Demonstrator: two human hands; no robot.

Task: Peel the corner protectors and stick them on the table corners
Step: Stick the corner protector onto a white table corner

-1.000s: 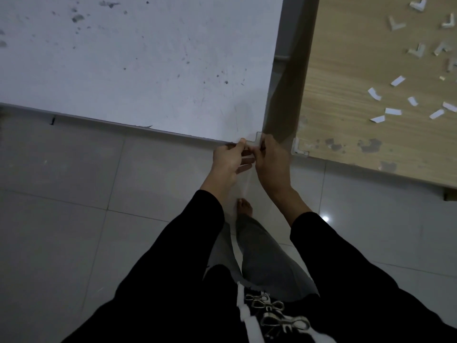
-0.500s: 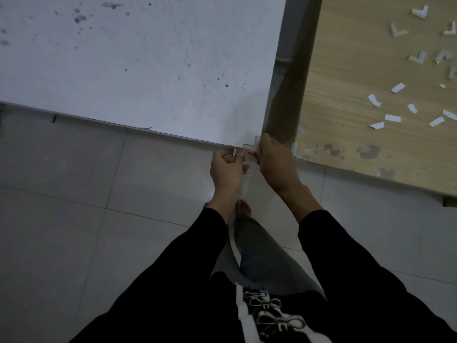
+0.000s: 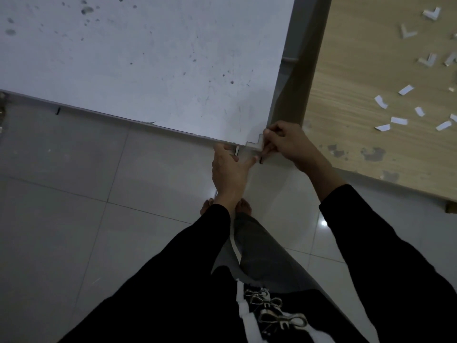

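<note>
The protector (image 3: 254, 145) sits on the near right corner (image 3: 251, 137) of the white table (image 3: 148, 70), wrapped over the edge, which is where the task wants it. The right hand (image 3: 290, 144) has its fingers curled tight around the protector from the right side, probably to press the sticky faces home and keep the piece square while it bonds. The left hand (image 3: 228, 169) lies just left of the corner against the near edge, thumb reaching right toward the protector. It seems to pinch a small white backing (image 3: 237, 150), likely the strip peeled off so the glue could grip, though the hold is hard to make out in the dim light. On the wooden table (image 3: 358, 70) to the right, well apart, lie spares (image 3: 431, 13) at the far side and scraps (image 3: 380, 102) of backing nearer. They have been left there within reach for the corners not yet done.
</note>
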